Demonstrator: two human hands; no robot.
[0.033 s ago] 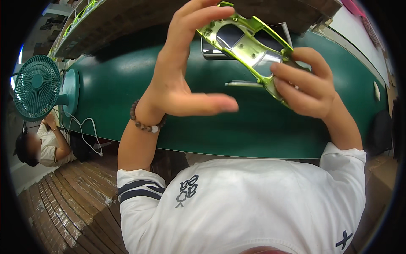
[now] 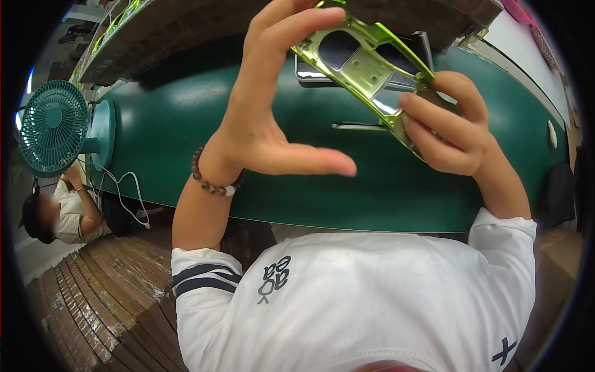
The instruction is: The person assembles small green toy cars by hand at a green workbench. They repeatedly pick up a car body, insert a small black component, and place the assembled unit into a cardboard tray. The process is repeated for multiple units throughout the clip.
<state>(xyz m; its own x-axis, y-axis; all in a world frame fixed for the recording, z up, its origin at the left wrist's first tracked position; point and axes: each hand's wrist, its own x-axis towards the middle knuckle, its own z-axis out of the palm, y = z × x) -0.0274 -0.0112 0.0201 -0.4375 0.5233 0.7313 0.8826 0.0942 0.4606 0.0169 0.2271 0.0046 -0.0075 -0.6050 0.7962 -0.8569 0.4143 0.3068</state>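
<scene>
A shiny lime-green plastic casing (image 2: 361, 67) with several openings is held up slantwise above the green table. My right hand (image 2: 451, 124) grips its lower right end, with fingers bent round the edge. At the casing's upper left end is my left hand (image 2: 263, 105). Its index finger reaches over the rim there, while the thumb stretches well away to the right. The upper fingers of that hand are partly cut off by the picture's edge. Behind the casing lies a flat silver-edged dark object (image 2: 310, 73), mostly hidden. A thin metallic strip (image 2: 358, 126) shows below it.
The green tabletop (image 2: 347, 198) stretches out in front of me. A teal fan (image 2: 54, 127) stands at its left end, beside a white cable (image 2: 133, 186). Another person (image 2: 74, 211) sits at the far left. A shelf (image 2: 186, 37) runs along the back.
The casing has shifted very slightly to the right and tilted a little. My left thumb has moved a bit to the right and down. Both hands keep their places on the casing.
</scene>
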